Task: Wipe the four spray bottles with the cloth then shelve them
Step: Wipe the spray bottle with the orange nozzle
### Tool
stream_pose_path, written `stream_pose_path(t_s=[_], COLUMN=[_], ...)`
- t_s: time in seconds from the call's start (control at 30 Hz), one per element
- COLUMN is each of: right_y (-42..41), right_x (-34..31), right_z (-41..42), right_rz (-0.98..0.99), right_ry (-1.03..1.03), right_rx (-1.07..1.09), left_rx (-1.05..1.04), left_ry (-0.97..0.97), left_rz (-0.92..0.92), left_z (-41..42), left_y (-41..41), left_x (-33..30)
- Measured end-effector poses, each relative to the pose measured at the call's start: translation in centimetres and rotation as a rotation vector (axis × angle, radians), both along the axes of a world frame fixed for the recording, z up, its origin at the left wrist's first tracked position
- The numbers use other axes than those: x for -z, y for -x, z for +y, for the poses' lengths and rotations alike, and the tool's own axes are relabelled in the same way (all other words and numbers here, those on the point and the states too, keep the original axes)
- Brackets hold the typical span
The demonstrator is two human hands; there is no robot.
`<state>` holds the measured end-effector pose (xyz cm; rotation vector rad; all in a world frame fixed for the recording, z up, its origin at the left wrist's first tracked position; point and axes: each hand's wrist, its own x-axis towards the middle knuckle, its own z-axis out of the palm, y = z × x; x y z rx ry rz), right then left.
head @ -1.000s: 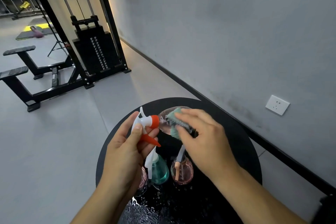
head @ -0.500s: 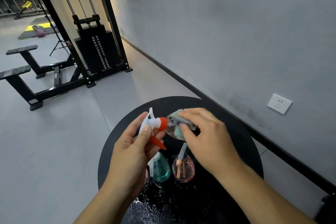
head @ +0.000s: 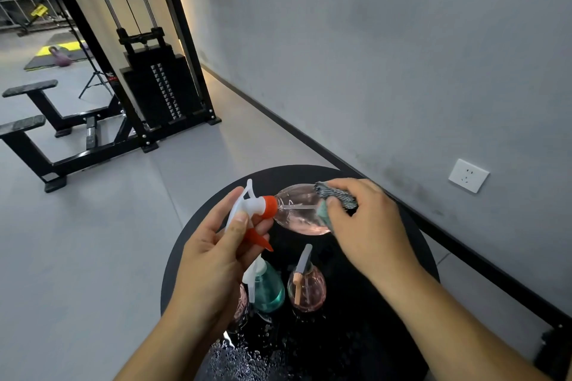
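Held bottle (head: 297,210) above table (head: 402,257); cloth (head: 335,198) on its right end; two bottles (head: 269,287) (head: 308,287) stand below, side by side.

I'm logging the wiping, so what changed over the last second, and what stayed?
The right hand slid the cloth along the held bottle from near its neck toward its base. The left hand kept its grip on the sprayer head. The teal bottle and pink bottle stayed standing on the table.

1. No legible text, brand, number or label on any item in view.
2. Yellow sign (head: 39,10), far left background: markings too small to read.
3. Weight stack (head: 164,88): markings blurred, unreadable.
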<state>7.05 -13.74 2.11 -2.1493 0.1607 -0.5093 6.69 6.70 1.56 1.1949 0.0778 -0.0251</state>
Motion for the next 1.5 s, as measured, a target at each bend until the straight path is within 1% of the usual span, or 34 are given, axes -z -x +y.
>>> stream_pose_path(t_s=[0.1, 0.23, 0.27, 0.33, 0.43, 0.53, 0.73, 0.77, 0.9, 0.93, 1.13, 1.2, 1.3, 1.37, 1.43, 1.5], right_y=[0.1, 1.1, 1.1, 0.8, 0.2, 0.1, 1.2, 1.2, 0.7, 0.6, 1.4, 1.1, 0.5, 0.5, 0.8, 1.3], right_x=[0.1, 0.3, 0.4, 0.2, 0.1, 0.3, 1.1, 1.2, 0.9, 0.9, 1.2, 1.1, 0.8, 0.7, 0.9, 1.0], right_z=[0.2, 2.1, 2.3, 1.9, 0.5, 0.5, 2.9, 2.9, 1.9, 1.8, 2.9, 2.4, 1.1, 0.9, 1.5, 2.3], right_rz=[-0.021, -0.042, -0.043, -0.042, -0.029, -0.044, -0.126, -0.128, -0.119, -0.124, -0.117, -0.114, -0.122, -0.129, -0.128, -0.119], right_ry=[-0.003, 0.095, 0.11, 0.068, -0.022, 0.003, 0.204, 0.203, 0.042, 0.03, 0.131, 0.095, -0.01, -0.023, -0.002, 0.064], right_rx=[0.022, -0.184, -0.206, -0.164, -0.032, 0.008, -0.216, -0.215, -0.073, -0.056, -0.213, -0.182, -0.07, -0.035, -0.073, -0.153], left_rx=[-0.01, -0.003, 0.001, -0.003, -0.012, -0.021, -0.035, -0.044, -0.069, -0.071, -0.063, -0.059, -0.049, -0.044, -0.034, -0.025], left_ry=[0.016, 0.013, 0.016, 0.017, 0.023, 0.036, 0.078, 0.092, 0.126, 0.123, 0.119, 0.125, 0.128, 0.13, 0.118, 0.099], left_rz=[0.006, 0.021, 0.028, 0.036, 0.034, 0.037, 0.075, 0.085, 0.092, 0.089, 0.104, 0.101, 0.091, 0.091, 0.091, 0.087], left_z=[-0.1, -0.3, -0.3, -0.1, 0.2, 0.3, 0.2, 0.3, 0.9, 1.0, 0.5, 0.7, 1.0, 0.9, 0.7, 0.6], left_y=[0.0, 0.0, 0.0, 0.0, -0.1, -0.2, -0.2, -0.2, -0.4, -0.4, -0.3, -0.3, -0.4, -0.4, -0.4, -0.4], left_x=[0.1, 0.3, 0.3, 0.3, 0.2, 0.0, 0.0, -0.1, -0.5, -0.6, -0.3, -0.4, -0.6, -0.6, -0.5, -0.3])
